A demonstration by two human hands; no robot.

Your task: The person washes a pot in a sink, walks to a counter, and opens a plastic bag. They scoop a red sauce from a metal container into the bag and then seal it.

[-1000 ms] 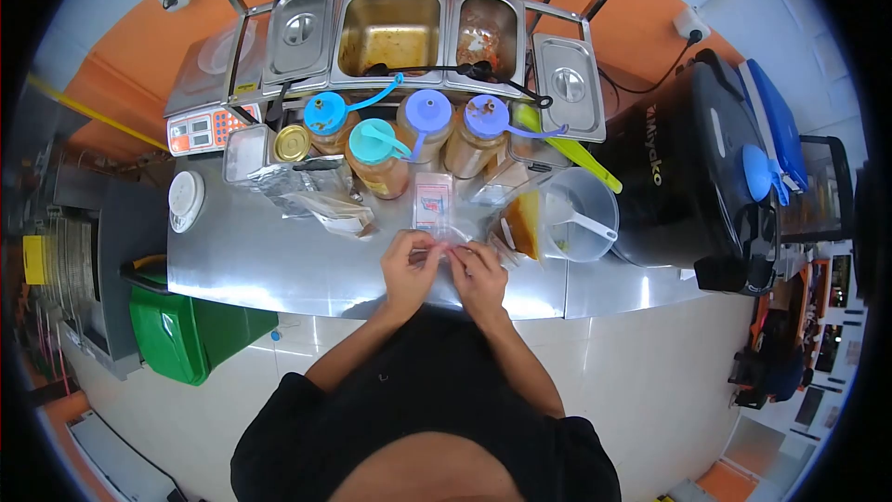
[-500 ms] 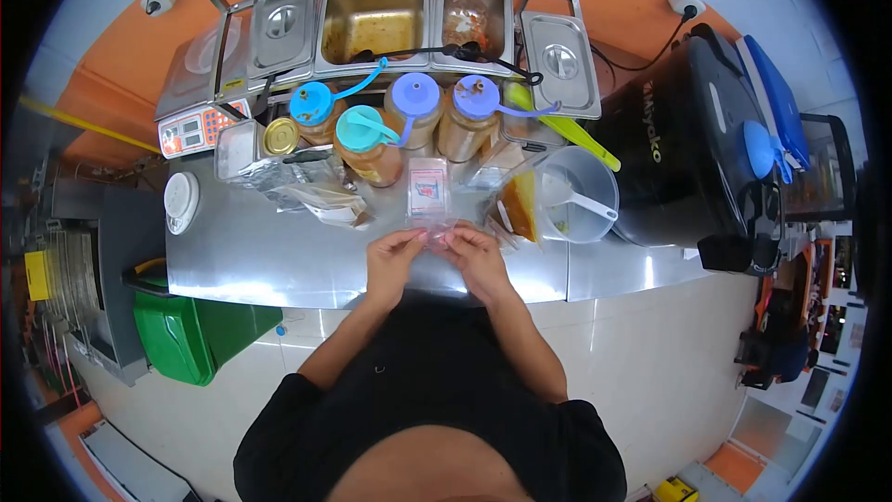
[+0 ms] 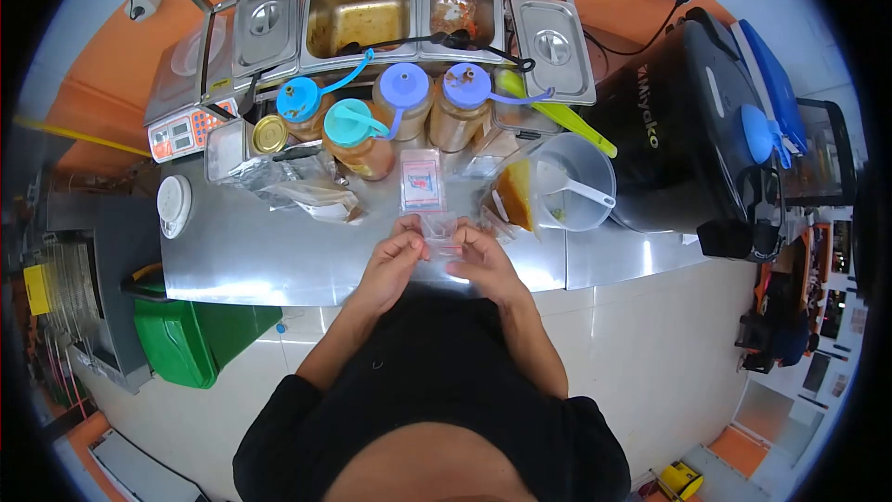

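Observation:
Between my hands is a small clear plastic bag (image 3: 440, 234), held above the front part of the steel counter (image 3: 269, 270). My left hand (image 3: 394, 260) pinches its left side. On its right side, my right hand (image 3: 485, 262) grips it between thumb and fingers. Just beyond lies a clear packet with a red-and-blue print (image 3: 422, 182), flat on the counter. Behind that packet stand sauce bottles with a turquoise lid (image 3: 357, 123) and purple lids (image 3: 405, 85). To the right of my hands sits a bag of orange-brown sauce (image 3: 514, 195).
A clear jug (image 3: 581, 191) with a white scoop stands at right, beside a black Miyako appliance (image 3: 650, 130). Foil and paper packets (image 3: 297, 188) lie at left, near a scale (image 3: 184, 133). Steel food pans (image 3: 360, 14) line the back. A green bin (image 3: 186, 339) is below left.
My hands have moved slightly apart, and the clear bag between them is spread wider. The whole view has shifted a little.

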